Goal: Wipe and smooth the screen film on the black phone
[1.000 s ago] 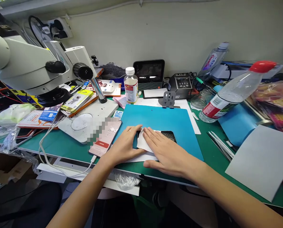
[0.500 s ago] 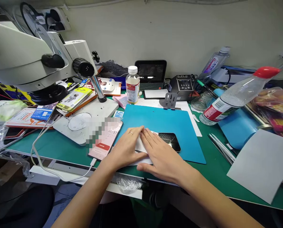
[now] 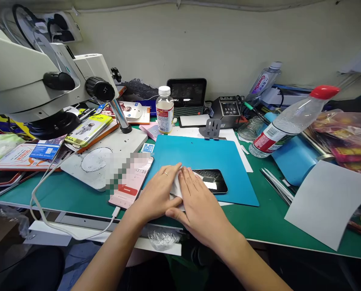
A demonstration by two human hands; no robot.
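Observation:
A crumpled white tissue (image 3: 176, 188) is gathered between my two hands, low over the near part of the blue mat (image 3: 235, 161). My left hand (image 3: 154, 196) presses it from the left, fingers together and slanting inward; a ring shows on one finger. From the right, my right hand (image 3: 203, 206) covers it with long, close-set fingers, its thumb near the left one. Beside my right fingers lies a black phone (image 3: 219, 178), reflections on its glass; its left end is hidden by tissue and hand. Whatever is under the tissue cannot be seen.
A lit phone (image 3: 133, 184) on a white cable lies left of my hands. Behind it stands a microscope (image 3: 100, 89) on a pale base. A drink bottle (image 3: 164, 111) stands behind the mat; to the right are a red-capped bottle (image 3: 289, 123), tweezers (image 3: 277, 186) and a white sheet (image 3: 328, 202).
The view has shifted slightly, moving most things left in the picture. Both hands stay together on the tissue, with the right hand's angle a little steeper. The lit phone's timer has advanced.

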